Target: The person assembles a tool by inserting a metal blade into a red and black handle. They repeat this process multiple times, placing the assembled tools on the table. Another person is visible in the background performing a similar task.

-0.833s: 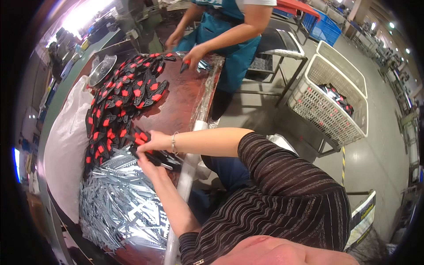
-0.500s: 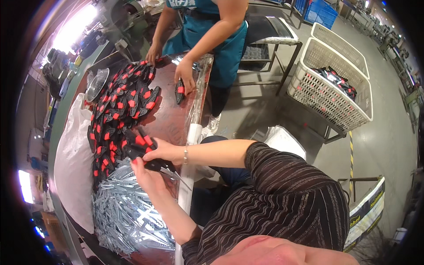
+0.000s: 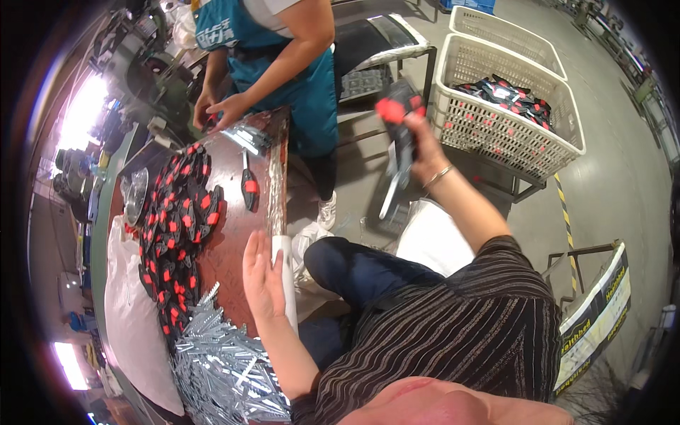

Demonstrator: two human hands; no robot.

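Up off the table, my right hand (image 3: 428,147) grips a bundle of black-and-red tool handles (image 3: 401,113); metal blades point down from it, somewhat blurred. It is near the white crate's left side, apart from it. My left hand (image 3: 263,280) holds nothing, fingers stretched out above the table's near edge. Beside it lies a large heap of loose silvery metal blades (image 3: 227,368). Beyond that spreads a pile of black-and-red handles (image 3: 177,234). A single black-and-red handle with a blade (image 3: 248,185) rests on the brown tabletop (image 3: 237,258).
Across the table a co-worker in a teal apron (image 3: 301,92) has both hands at the far edge, near more blades (image 3: 248,138). A white plastic crate (image 3: 489,131) holding black-and-red pieces stands on a metal stand at the right. A white sack (image 3: 134,312) lies along the table's left side.
My right hand has carried the bundle from the table toward the crate, and my left hand has come away from it. The co-worker's hand has left the single handle on the table.
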